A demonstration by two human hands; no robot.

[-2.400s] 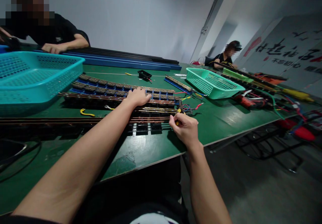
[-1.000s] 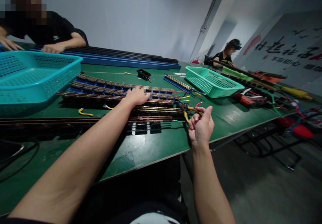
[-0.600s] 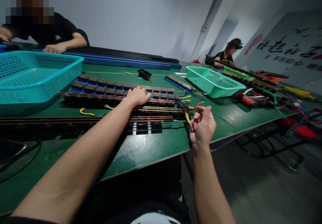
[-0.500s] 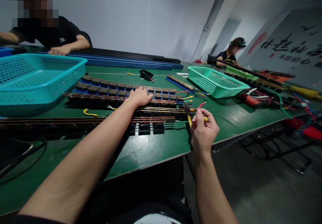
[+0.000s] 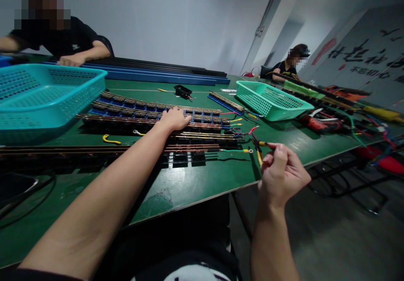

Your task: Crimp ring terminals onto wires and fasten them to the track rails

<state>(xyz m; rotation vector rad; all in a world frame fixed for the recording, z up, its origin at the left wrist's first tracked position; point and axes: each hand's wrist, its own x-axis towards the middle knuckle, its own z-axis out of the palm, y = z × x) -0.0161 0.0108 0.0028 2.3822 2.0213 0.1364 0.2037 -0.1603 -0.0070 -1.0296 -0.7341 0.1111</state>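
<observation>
One right hand's grip (image 5: pixel 282 176) clamps one pair of pliers (image 5: pixel 256 144); one left hand (image 5: pixel 174 119) lies splayed on rods (image 5: pixel 205 119).

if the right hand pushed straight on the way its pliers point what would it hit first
Likely the red wire end, at the tips of the yellow-handled pliers in the right hand; whether they touch is unclear.

A plain pale wall (image 5: pixel 164 24) fills the upper middle, beside a lighter pillar (image 5: pixel 285 28). Lettering and birds mark the wall panel (image 5: pixel 372 33) at upper right. A green desk (image 5: pixel 202 180) catches glare; a red-seated chair (image 5: pixel 383 160) stands over the dim grey floor (image 5: pixel 344 243), lower right.
</observation>
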